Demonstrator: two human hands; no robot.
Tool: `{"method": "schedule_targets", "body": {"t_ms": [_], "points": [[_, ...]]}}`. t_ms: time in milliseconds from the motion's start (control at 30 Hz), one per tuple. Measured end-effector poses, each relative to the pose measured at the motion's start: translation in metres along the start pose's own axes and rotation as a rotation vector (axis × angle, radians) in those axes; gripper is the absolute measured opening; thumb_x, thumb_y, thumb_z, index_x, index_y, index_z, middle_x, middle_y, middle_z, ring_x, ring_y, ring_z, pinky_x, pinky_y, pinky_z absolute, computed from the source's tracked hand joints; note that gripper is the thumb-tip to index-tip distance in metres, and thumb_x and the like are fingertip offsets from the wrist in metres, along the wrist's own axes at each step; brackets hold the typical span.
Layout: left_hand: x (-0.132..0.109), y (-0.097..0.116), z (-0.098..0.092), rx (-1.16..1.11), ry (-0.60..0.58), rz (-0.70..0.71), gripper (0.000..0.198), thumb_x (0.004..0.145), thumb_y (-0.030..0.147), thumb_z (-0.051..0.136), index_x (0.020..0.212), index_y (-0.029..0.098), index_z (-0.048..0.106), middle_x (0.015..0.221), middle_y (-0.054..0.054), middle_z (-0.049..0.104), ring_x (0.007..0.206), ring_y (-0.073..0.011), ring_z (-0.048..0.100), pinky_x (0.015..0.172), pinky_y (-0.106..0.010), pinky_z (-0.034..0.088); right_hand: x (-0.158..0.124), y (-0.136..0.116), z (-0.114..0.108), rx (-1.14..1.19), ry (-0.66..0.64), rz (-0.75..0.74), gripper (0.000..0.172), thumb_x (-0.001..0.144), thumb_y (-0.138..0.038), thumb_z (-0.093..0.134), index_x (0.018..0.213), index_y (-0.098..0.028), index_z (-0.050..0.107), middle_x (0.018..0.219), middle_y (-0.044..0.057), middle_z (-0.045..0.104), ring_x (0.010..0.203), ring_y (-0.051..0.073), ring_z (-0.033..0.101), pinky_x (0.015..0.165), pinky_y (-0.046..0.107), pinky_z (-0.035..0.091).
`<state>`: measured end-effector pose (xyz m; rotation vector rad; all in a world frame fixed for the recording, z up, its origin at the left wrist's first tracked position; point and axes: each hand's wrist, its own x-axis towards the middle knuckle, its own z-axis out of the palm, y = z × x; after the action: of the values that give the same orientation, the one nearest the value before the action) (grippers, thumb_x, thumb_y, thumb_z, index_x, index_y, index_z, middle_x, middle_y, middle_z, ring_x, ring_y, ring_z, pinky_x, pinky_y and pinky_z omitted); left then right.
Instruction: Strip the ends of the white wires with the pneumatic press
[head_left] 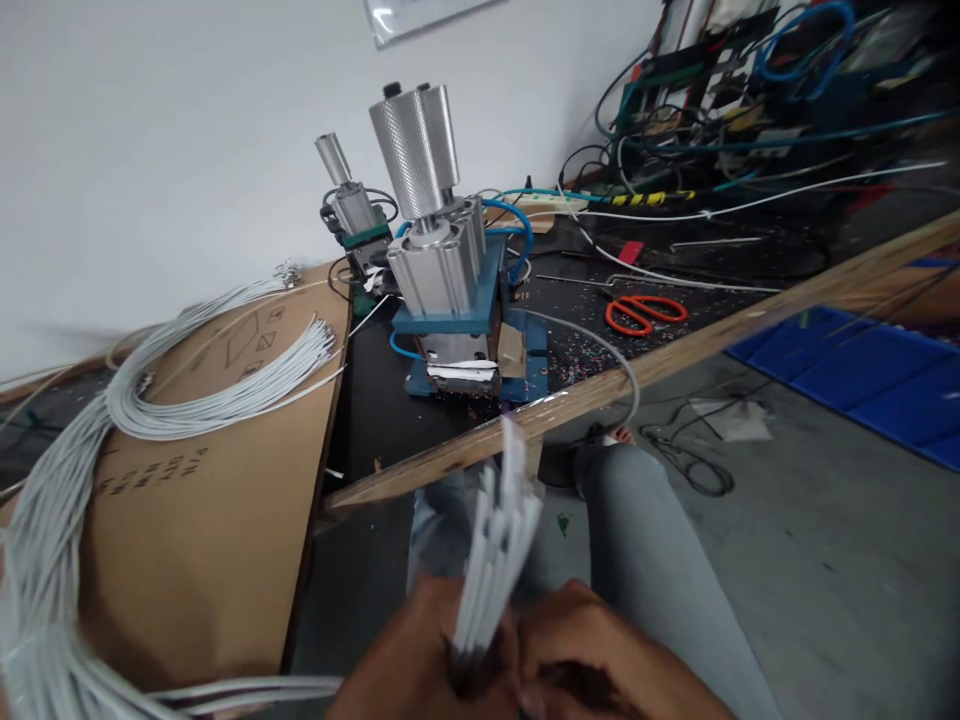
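At the bottom middle, my left hand [420,655] is closed around a bundle of white cables [495,560], whose ends point up and are blurred. Beside it my right hand [592,650] has its fingers curled against the lower part of the same bundle; whether it grips the cables or something small is hidden. Further white cables [247,685] run from the left towards my left hand. Past the bundle stands a pneumatic press [442,290] with a blue base and knurled metal cylinders on top.
A large bundle of white cables [210,412] curves over a cardboard sheet [202,560] on the left. A smaller press [352,205] stands behind. Orange-handled scissors [645,312] lie on the black table among scraps. The table's wooden edge [675,350] crosses before me; a blue tray [847,375] is right.
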<state>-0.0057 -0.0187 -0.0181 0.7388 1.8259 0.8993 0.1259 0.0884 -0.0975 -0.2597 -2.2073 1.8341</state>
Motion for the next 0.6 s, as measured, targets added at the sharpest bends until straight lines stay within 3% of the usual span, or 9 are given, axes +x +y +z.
{"method": "schedule_targets", "body": {"t_ms": [67, 100, 200, 267, 367, 433, 533, 600], "points": [[0.003, -0.001, -0.001, 0.047, -0.108, 0.030, 0.002, 0.061, 0.019, 0.054, 0.063, 0.021, 0.054, 0.059, 0.004, 0.046, 0.055, -0.0122, 0.038, 0.052, -0.025, 0.026, -0.002, 0.007, -0.004, 0.027, -0.082, 0.010, 0.023, 0.088, -0.039, 0.059, 0.082, -0.020, 0.070, 0.080, 0.004, 0.065, 0.074, 0.016, 0.064, 0.068, 0.025, 0.051], [0.005, -0.001, -0.001, 0.044, -0.071, 0.040, 0.002, 0.064, 0.021, 0.053, 0.063, 0.021, 0.052, 0.057, 0.005, 0.043, 0.054, -0.0121, 0.036, 0.052, -0.026, 0.025, -0.003, 0.010, -0.002, 0.016, -0.042, 0.047, 0.025, 0.090, -0.041, 0.058, 0.085, -0.020, 0.070, 0.081, 0.004, 0.065, 0.076, 0.017, 0.063, 0.070, 0.027, 0.052], [0.009, 0.000, 0.000, 0.011, 0.212, 0.061, 0.013, 0.076, 0.030, 0.053, 0.067, 0.021, 0.050, 0.056, 0.007, 0.036, 0.054, -0.0112, 0.030, 0.053, -0.026, 0.024, -0.003, 0.014, 0.010, -0.018, 0.262, 0.182, 0.032, 0.095, -0.048, 0.052, 0.088, -0.020, 0.069, 0.082, 0.004, 0.064, 0.076, 0.017, 0.062, 0.071, 0.026, 0.053], [0.008, 0.000, 0.001, 0.009, 0.190, 0.103, 0.012, 0.076, 0.027, 0.055, 0.067, 0.020, 0.050, 0.057, 0.007, 0.038, 0.055, -0.0112, 0.032, 0.054, -0.025, 0.025, -0.002, 0.013, 0.014, -0.004, 0.341, 0.138, 0.026, 0.094, -0.041, 0.054, 0.084, -0.021, 0.068, 0.078, 0.003, 0.064, 0.074, 0.015, 0.061, 0.069, 0.024, 0.052], [0.002, 0.000, 0.004, 0.072, 0.055, 0.111, 0.009, 0.065, 0.014, 0.053, 0.058, 0.020, 0.053, 0.055, 0.005, 0.045, 0.056, -0.0118, 0.040, 0.052, -0.024, 0.026, -0.003, 0.013, 0.006, 0.066, 0.085, -0.039, 0.014, 0.085, -0.026, 0.060, 0.074, -0.021, 0.067, 0.075, 0.001, 0.067, 0.070, 0.014, 0.063, 0.064, 0.021, 0.049], [0.000, -0.002, 0.007, 0.050, 0.147, 0.074, 0.009, 0.063, 0.013, 0.057, 0.057, 0.020, 0.057, 0.055, 0.005, 0.049, 0.055, -0.0117, 0.043, 0.051, -0.023, 0.027, -0.004, 0.015, 0.003, 0.133, 0.045, -0.028, 0.013, 0.083, -0.029, 0.064, 0.073, -0.021, 0.067, 0.077, 0.001, 0.068, 0.074, 0.015, 0.063, 0.066, 0.022, 0.048], [0.003, -0.008, 0.013, -0.180, 0.373, 0.039, 0.012, 0.068, 0.024, 0.074, 0.069, 0.019, 0.063, 0.056, 0.004, 0.056, 0.053, -0.0108, 0.046, 0.053, -0.021, 0.034, 0.000, 0.015, 0.018, 0.322, 0.332, 0.147, 0.031, 0.088, -0.046, 0.065, 0.073, -0.020, 0.067, 0.072, 0.000, 0.059, 0.070, 0.014, 0.055, 0.066, 0.023, 0.044], [0.007, -0.014, 0.015, -0.376, 0.391, 0.042, 0.028, 0.070, 0.038, 0.081, 0.072, 0.018, 0.062, 0.055, 0.003, 0.059, 0.051, -0.0108, 0.050, 0.053, -0.022, 0.040, 0.009, 0.007, 0.038, 0.609, 0.403, 0.186, 0.049, 0.087, -0.062, 0.063, 0.065, -0.017, 0.060, 0.058, -0.004, 0.044, 0.056, 0.010, 0.040, 0.056, 0.022, 0.034]]}}
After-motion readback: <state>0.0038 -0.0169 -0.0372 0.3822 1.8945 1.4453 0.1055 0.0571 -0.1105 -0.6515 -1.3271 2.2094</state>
